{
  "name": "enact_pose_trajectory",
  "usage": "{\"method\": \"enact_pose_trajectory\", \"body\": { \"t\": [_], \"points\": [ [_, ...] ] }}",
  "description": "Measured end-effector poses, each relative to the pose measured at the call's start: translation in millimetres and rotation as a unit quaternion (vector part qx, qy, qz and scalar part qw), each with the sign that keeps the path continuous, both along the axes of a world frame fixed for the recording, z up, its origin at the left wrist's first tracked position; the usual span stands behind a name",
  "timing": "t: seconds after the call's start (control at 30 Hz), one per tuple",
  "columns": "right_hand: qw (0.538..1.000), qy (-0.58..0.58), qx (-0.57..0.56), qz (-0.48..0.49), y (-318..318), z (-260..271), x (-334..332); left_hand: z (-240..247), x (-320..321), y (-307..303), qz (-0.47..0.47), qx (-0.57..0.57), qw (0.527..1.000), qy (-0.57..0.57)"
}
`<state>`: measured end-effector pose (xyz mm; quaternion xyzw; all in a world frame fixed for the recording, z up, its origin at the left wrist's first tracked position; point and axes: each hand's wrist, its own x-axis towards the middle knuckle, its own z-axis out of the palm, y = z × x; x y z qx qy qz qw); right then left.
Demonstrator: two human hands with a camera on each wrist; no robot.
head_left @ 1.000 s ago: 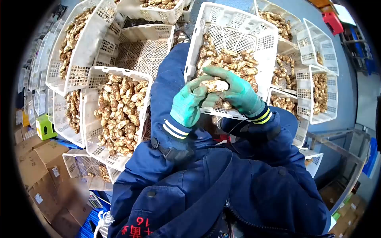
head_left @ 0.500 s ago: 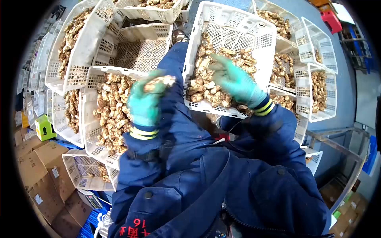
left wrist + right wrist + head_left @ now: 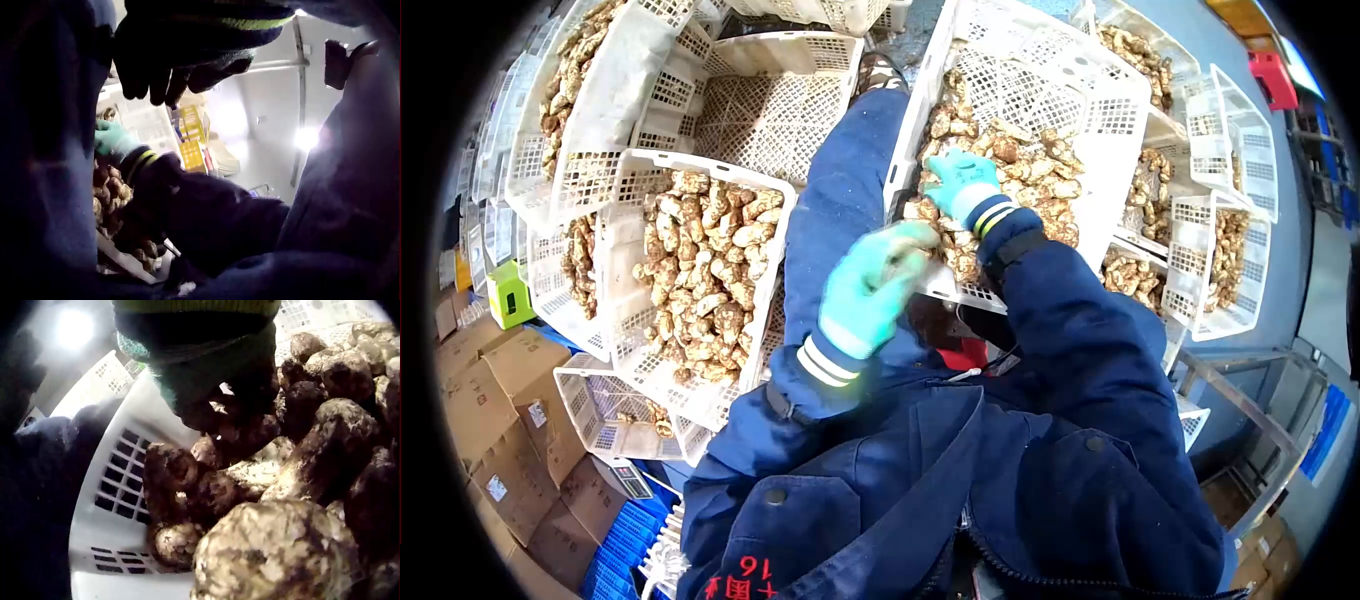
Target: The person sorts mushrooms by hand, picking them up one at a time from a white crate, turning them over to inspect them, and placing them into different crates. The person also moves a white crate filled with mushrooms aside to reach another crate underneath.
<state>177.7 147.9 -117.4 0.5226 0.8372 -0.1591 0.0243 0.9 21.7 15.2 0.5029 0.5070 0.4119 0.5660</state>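
My right hand (image 3: 965,185), in a green glove, reaches down into the white crate (image 3: 1115,150) of brown-and-cream mushrooms (image 3: 1030,165) at my knees. In the right wrist view its glove (image 3: 206,375) comes down on the mushrooms (image 3: 275,550) near the crate wall; its fingertips are in shadow, and I cannot tell whether they grip one. My left hand (image 3: 872,290), blurred in the head view, hovers over my lap beside the crate's near corner. Its fingers (image 3: 159,84) hang loosely bent in the left wrist view, with no mushroom showing in them.
On the left stands another crate (image 3: 775,190) heaped with mushrooms (image 3: 705,270), and behind it a bare crate (image 3: 765,125). More mushroom crates (image 3: 1190,255) are stacked at the right. Cardboard boxes (image 3: 525,420) lie at lower left, a metal frame (image 3: 1250,400) at lower right.
Both hands held a mushroom together; the left hand carried it over the left crate, then came back without it. The right hand has moved down into the near crate.
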Motion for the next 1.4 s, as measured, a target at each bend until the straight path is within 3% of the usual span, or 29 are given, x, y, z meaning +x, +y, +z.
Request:
{"method": "enact_pose_trajectory", "body": {
  "t": [0.07,0.1,0.13,0.2,0.23,0.33,0.4,0.47,0.53,0.57,0.6,0.67,0.7,0.77,0.83,0.93,0.97,1.07,1.1,1.17,1.23,1.27,1.3,1.33,1.37,1.4],
  "points": [
    [0.952,0.128,-0.247,-0.126,16,28,13,-9,9,-3,-0.036,-0.089,0.991,-0.099],
    [0.869,0.325,-0.315,-0.2,11,9,29,-7,11,-1,-0.022,-0.132,0.979,-0.156],
    [0.753,0.476,-0.388,-0.236,3,44,39,0,9,5,-0.028,-0.159,0.981,-0.105],
    [0.7,0.58,-0.384,-0.161,-13,79,55,-17,14,4,0.038,-0.172,0.968,-0.177],
    [0.769,0.554,-0.307,-0.089,-19,91,59,-20,17,8,0.037,-0.177,0.961,-0.208],
    [0.744,0.614,-0.265,-0.025,-40,112,55,-12,23,8,-0.029,-0.319,0.859,-0.4],
    [0.615,0.678,-0.397,-0.075,-53,127,53,-6,31,7,-0.074,-0.346,0.831,-0.429],
    [0.653,0.674,-0.342,-0.052,-62,143,49,12,35,2,-0.04,-0.273,0.884,-0.378],
    [0.691,0.66,-0.294,-0.035,-66,145,49,5,28,-1,-0.062,-0.227,0.888,-0.396],
    [0.744,0.623,-0.241,-0.018,-64,144,53,3,26,-2,-0.074,-0.205,0.888,-0.404],
    [0.702,0.66,-0.262,-0.044,-72,162,50,12,27,-3,-0.035,-0.196,0.919,-0.341],
    [0.697,0.652,-0.285,-0.084,-80,171,53,36,32,-6,0.051,-0.173,0.961,-0.212],
    [0.715,0.62,-0.313,-0.08,-82,176,56,32,33,-7,0.074,-0.095,0.978,-0.169],
    [0.74,0.572,-0.338,-0.108,-92,185,50,29,37,-11,0.088,-0.077,0.978,-0.171],
    [0.771,0.561,-0.277,-0.114,-97,177,41,16,41,-13,0.089,-0.026,0.989,-0.118],
    [0.748,0.57,-0.321,-0.11,-92,167,43,9,40,-14,0.064,0.038,0.997,-0.033],
    [0.756,0.571,-0.305,-0.1,-92,158,47,3,36,-13,0.033,0.058,0.997,0.048],
    [0.676,0.484,-0.525,-0.181,-84,158,57,-9,30,-15,-0.04,-0.074,0.995,0.049],
    [0.636,0.516,-0.544,-0.183,-82,133,65,-10,29,-14,-0.043,-0.098,0.994,0.025],
    [0.731,0.447,-0.492,-0.154,-59,115,77,-12,27,-13,-0.049,-0.143,0.988,-0.022],
    [0.757,0.417,-0.472,-0.175,-15,118,75,-10,30,-13,-0.021,-0.152,0.978,-0.144],
    [0.746,0.495,-0.416,-0.16,9,130,64,-14,31,-14,-0.022,-0.152,0.97,-0.188],
    [0.729,0.566,-0.358,-0.137,34,142,53,-13,33,-15,-0.053,-0.14,0.981,-0.121],
    [0.665,0.687,-0.273,-0.108,52,144,41,-6,34,-15,-0.084,-0.127,0.987,-0.052],
    [0.72,0.623,-0.262,-0.161,63,146,31,13,33,-12,-0.113,-0.226,0.964,-0.085],
    [0.768,0.551,-0.247,-0.211,73,148,22,30,31,-4,-0.165,-0.222,0.961,0.006]
  ]
}}
